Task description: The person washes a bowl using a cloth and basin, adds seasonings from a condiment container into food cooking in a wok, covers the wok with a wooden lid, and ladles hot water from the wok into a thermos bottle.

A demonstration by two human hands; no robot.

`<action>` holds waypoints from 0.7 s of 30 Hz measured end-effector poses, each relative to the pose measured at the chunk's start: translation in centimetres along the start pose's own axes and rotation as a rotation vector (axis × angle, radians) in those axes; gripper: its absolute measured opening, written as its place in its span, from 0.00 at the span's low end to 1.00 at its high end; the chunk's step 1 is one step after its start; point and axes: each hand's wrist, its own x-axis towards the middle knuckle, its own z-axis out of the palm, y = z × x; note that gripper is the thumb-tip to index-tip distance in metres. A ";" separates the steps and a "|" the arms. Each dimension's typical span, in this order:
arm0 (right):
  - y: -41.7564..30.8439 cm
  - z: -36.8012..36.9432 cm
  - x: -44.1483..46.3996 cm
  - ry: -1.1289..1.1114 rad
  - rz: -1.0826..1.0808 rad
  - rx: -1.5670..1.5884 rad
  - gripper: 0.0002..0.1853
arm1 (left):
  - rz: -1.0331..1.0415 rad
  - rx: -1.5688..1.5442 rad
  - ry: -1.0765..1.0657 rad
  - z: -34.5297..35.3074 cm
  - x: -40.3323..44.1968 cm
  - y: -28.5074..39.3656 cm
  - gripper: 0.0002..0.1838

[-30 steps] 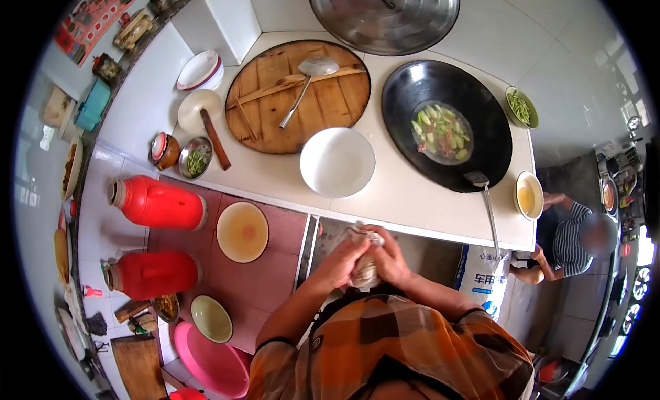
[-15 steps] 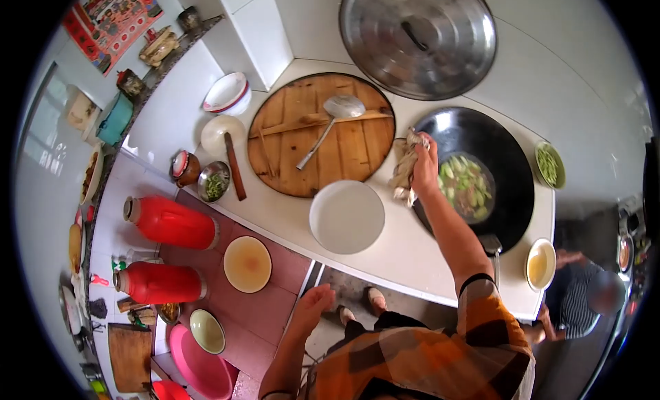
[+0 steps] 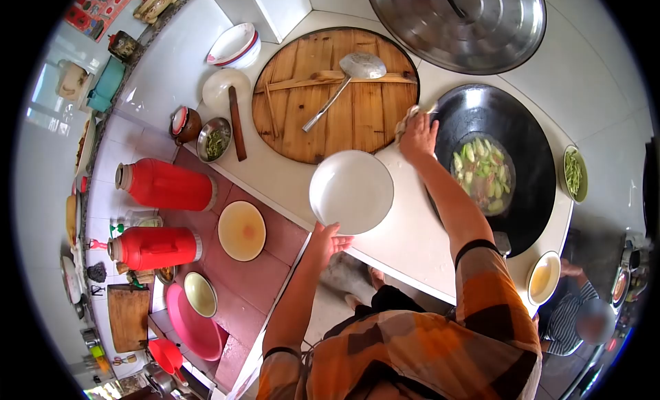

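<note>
From where I stand, 12 = away from the person. Left grip (image 3: pixel 331 240): at white bowl (image 3: pixel 351 192), about 7 o'clock on its rim. Right grip (image 3: pixel 418 135): on beige cloth (image 3: pixel 407 122), wok's (image 3: pixel 529 193) 10 o'clock side. Wok: green pieces (image 3: pixel 487 167) in liquid. Round wooden board (image 3: pixel 295 63), ladle (image 3: pixel 363 66) on top, at bowl's 12. Cup of yellow liquid (image 3: pixel 543 278): wok's 5. Green bowl (image 3: pixel 574 173) of cut greens: wok's 3. All on worktop (image 3: pixel 405 242).
</note>
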 end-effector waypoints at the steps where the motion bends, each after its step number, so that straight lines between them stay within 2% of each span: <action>1: -0.4 -0.1 -1.6 -0.004 -0.025 -0.009 0.29 | 0.027 0.017 -0.001 0.1 0.4 -0.1 0.21; 3: -0.6 0.1 -6.0 0.062 -0.240 0.084 0.27 | 0.085 0.047 -0.010 0.3 1.5 -0.9 0.20; 4: -0.8 0.3 -8.4 0.048 -0.357 -0.018 0.27 | 0.122 0.027 0.026 0.4 1.7 -1.4 0.20; 6: -1.1 -2.1 -12.3 -0.086 -0.454 0.199 0.28 | 0.194 -0.011 0.096 0.0 2.0 -2.0 0.20; 7: -0.6 -3.1 -13.5 -0.085 -0.490 0.343 0.28 | 0.152 -0.044 0.095 -0.9 2.0 -2.6 0.21; 9: 0.8 -4.8 -16.5 -0.042 -0.556 0.404 0.26 | 0.066 -0.109 0.101 -3.5 0.7 -4.0 0.23; 12: 2.9 -7.9 -20.9 -0.065 -0.568 0.224 0.23 | 0.114 -0.129 0.103 -5.2 -4.9 -3.4 0.26; 14: 4.7 -3.6 -20.6 0.319 -0.535 0.014 0.20 | 0.123 -0.147 0.183 -7.1 -7.2 -4.6 0.27; 15: 4.9 -1.9 -19.5 0.117 -0.464 0.057 0.20 | 0.109 -0.134 0.255 -8.1 -8.9 -5.3 0.27; 17: 2.5 -1.3 -16.4 0.124 -0.446 0.227 0.21 | 0.114 -0.108 0.361 -9.6 -11.8 -5.7 0.28; 20: -5.2 -1.7 -14.0 -0.096 -0.512 0.291 0.23 | 0.141 -0.120 0.464 -8.7 -16.0 -6.1 0.28; 21: -8.2 -0.2 -14.3 0.063 -0.615 0.115 0.22 | 0.139 -0.151 0.483 -8.8 -16.8 -6.6 0.28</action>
